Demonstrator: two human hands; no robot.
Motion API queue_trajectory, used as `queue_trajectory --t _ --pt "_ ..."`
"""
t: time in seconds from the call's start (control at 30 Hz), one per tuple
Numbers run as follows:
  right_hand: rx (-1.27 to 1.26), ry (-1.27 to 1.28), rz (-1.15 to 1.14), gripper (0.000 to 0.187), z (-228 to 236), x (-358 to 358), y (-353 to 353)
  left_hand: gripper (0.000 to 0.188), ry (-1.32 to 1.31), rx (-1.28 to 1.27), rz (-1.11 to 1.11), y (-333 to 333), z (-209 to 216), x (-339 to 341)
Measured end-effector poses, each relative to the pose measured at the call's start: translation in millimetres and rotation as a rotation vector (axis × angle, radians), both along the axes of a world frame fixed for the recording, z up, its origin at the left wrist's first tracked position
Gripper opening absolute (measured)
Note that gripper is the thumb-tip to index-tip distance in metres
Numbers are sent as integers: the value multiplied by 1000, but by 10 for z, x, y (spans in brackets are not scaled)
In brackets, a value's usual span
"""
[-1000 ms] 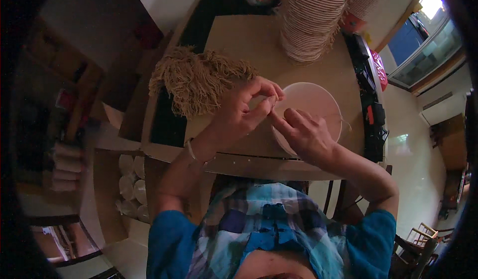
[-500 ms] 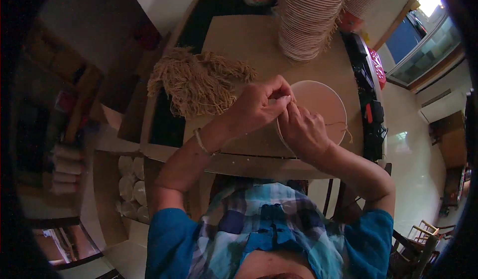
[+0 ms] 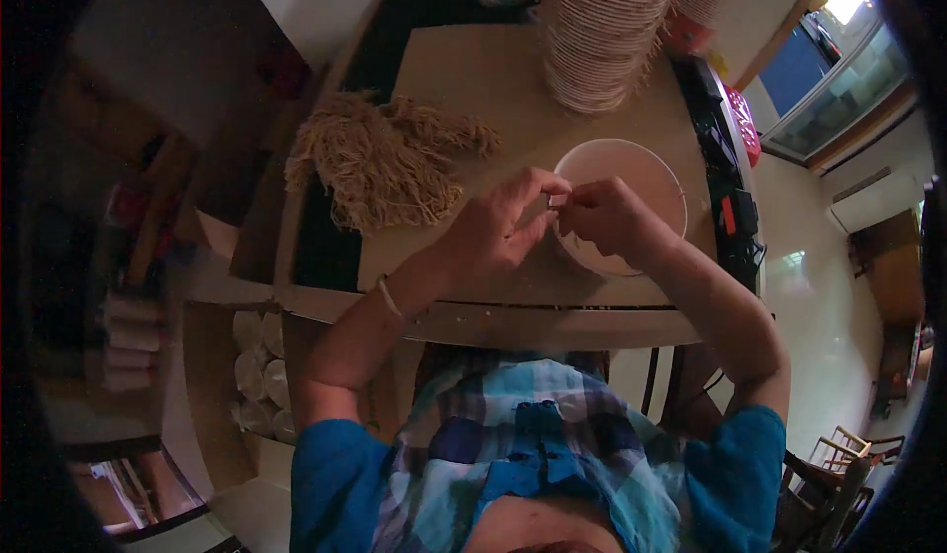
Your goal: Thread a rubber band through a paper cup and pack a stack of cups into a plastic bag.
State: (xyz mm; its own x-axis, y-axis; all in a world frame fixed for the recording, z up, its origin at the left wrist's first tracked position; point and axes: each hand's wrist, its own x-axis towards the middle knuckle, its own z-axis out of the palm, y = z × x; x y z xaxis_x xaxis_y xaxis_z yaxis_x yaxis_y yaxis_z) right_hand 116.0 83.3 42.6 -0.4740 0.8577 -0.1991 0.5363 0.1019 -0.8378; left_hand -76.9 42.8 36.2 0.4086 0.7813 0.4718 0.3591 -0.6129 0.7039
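A round white-rimmed bucket [image 3: 631,168] with a pale inside stands near the table's front, right of the middle. At its left rim my two hands meet. My left hand [image 3: 503,220] bends its thumb and forefinger together against the rim; what lies between them is too small to make out. My right hand [image 3: 610,220] is closed, fingertips pinched beside the left ones, over the bucket's opening. A thin string [image 3: 578,242] shows faintly below the right fingers. To the left lies a loose heap of tan strings [image 3: 385,163].
A tall stack of nested buckets [image 3: 607,40] rises at the back, with more stacks beside it. Dark devices and cables [image 3: 735,193] line the table's right edge, near a red basket [image 3: 742,124]. An open cardboard box [image 3: 222,395] with wrapped round items sits below left.
My right hand has turned and closed into a pinch, rising a little off the near rim. My left fingers have lowered slightly. The string end at the bucket's right has pulled in toward the rim.
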Motion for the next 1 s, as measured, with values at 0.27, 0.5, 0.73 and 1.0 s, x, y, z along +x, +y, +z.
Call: queue_trajectory --t 0.27,0.5,0.73,1.0 --pt "-810 526 -19 23 -78 185 47 31 49 181 -31 -105 -34 50" --pt "-954 566 -59 19 -83 168 47 20 150 373 24 -142 -35 52" --pt "-948 559 -9 18 -172 183 91 18 396 689 -150 -93 132 35" --pt "-1022 450 82 14 -160 214 178 12 502 808 -225 -64 220 109"
